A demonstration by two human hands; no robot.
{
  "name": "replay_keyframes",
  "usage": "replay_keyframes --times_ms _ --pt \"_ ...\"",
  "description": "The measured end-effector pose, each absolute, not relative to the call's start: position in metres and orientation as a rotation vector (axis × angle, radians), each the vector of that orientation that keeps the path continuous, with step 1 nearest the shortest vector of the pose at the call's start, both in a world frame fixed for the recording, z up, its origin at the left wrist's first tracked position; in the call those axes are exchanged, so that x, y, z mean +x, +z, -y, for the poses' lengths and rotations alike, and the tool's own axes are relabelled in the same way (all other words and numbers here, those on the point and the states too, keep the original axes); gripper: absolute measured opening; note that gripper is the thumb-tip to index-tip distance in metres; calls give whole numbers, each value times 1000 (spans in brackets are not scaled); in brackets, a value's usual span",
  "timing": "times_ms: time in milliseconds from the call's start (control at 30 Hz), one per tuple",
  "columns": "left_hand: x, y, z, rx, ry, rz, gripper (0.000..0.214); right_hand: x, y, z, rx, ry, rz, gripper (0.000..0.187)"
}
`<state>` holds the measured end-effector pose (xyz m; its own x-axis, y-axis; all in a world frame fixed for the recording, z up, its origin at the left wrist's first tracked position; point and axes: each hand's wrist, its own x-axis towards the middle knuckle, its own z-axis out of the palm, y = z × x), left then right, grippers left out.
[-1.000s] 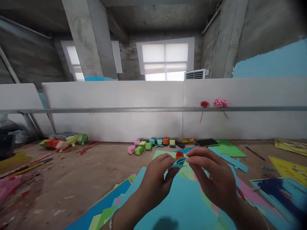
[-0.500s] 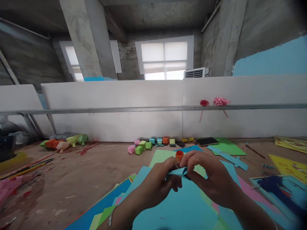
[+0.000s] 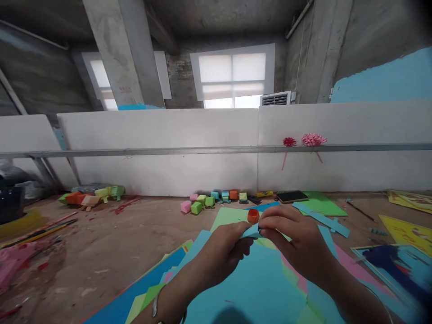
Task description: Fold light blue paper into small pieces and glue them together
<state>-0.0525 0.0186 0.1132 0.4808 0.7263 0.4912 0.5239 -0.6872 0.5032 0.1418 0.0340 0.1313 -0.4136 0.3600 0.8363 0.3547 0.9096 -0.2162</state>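
Both my hands meet above a large light blue sheet (image 3: 256,283) on the table. My left hand (image 3: 224,249) and my right hand (image 3: 299,243) each pinch an end of a small folded light blue paper piece (image 3: 252,231), held between the fingertips. Just behind the fingers a small orange paper cube (image 3: 253,216) sits on a light green sheet (image 3: 229,216). Most of the folded piece is hidden by my fingers.
A row of small coloured paper cubes (image 3: 209,201) lines the white partition (image 3: 162,148). More paper models (image 3: 91,197) lie far left, pencils (image 3: 37,231) at left. A black phone (image 3: 292,196), green paper (image 3: 320,203), blue strips (image 3: 329,222) and printed sheets (image 3: 398,258) lie right.
My fingers have closed in on the folded blue piece, the right hand shifting from spread above it to pinching it. The view has tilted slightly.
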Motion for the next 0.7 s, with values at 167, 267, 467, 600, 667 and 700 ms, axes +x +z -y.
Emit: replay_keyframes --times_ms 167,267,467,600,667,700 --pt "-52 104 -25 2639 1068 -1155 20 141 129 -29 -575 52 2099 17" --pt "-54 101 -26 2600 1081 -1158 30 143 130 -28 -543 125 2105 14" --pt "-54 115 -15 2353 920 -1110 13 143 133 -28 -527 220 2034 13" --pt "-50 122 -10 2274 829 -1066 36 140 134 -26 -559 257 1975 18" --pt "-49 122 -10 2241 861 -1096 38 138 133 -25 -578 270 1963 20" --pt "-48 121 -10 2229 878 -1112 38 137 132 -26 -597 279 1964 20"
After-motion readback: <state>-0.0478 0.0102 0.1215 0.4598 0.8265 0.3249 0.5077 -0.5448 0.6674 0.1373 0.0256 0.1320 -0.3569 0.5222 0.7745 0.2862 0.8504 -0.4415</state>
